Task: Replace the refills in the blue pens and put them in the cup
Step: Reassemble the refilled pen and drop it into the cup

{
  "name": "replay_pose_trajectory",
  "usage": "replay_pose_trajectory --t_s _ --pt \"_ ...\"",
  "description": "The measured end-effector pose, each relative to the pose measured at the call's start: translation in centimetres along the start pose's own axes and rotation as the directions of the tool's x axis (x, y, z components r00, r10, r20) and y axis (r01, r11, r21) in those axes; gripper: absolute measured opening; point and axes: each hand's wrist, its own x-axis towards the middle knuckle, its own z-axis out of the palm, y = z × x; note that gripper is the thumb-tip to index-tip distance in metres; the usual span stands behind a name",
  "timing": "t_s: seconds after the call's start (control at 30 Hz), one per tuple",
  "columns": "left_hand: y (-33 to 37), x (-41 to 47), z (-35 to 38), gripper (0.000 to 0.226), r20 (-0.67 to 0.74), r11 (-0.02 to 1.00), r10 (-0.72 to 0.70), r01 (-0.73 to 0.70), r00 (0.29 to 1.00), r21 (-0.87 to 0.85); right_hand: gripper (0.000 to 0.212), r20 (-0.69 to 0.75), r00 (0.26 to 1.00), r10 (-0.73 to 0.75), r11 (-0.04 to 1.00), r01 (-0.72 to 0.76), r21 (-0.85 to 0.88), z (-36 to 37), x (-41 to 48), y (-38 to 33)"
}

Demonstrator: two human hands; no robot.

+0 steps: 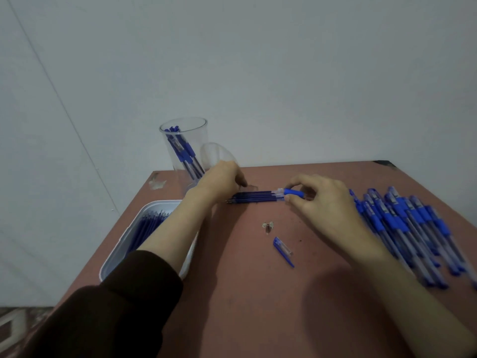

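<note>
A small bunch of dark blue refills [255, 197] lies on the reddish table [245, 293] between my hands. My right hand [322, 202] pinches the blue grip section of a pen [294, 193] at the right end of the bunch. My left hand [222, 183] is curled at the left end, and a clear pen barrel [251, 188] pokes out from its fingertips. A tall clear cup [183, 148] with a few blue pens stands behind my left hand. A loose pen cap [283, 251] lies nearer to me.
A heap of several blue pens [413, 228] covers the table's right side. A white tray [124, 244] of refills sits at the left edge, under my left forearm. A second clear container [216, 153] leans beside the cup. A chipped spot [268, 226] marks the tabletop.
</note>
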Motion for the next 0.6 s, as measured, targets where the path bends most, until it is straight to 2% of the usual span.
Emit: replay_pose_trajectory --t_s 0.2,0.33,0.5,0.6 --pt "-0.9 -5.3 -3.2 0.014 -0.122 0.997 -0.020 0.011 0.992 -0.078 0.011 0.052 0.998 -0.036 0.999 0.035 0.006 1.0 -0.5 -0.5" --pt "-3.3 -9.0 -4.8 0.011 -0.154 0.988 -0.152 0.153 0.976 -0.007 0.011 0.072 0.997 -0.032 0.999 0.030 0.021 1.4 -0.8 -0.6" --pt "-5.0 -11.3 -4.1 0.026 0.040 0.943 -0.321 0.316 0.946 0.102 0.008 0.098 0.995 -0.021 0.999 0.017 0.046 1.4 -1.1 -0.6" --pt "-5.0 -11.3 -3.2 0.028 0.033 0.929 -0.355 0.349 0.934 0.124 0.008 0.098 0.995 -0.014 0.998 0.009 0.055 1.5 -1.1 -0.6"
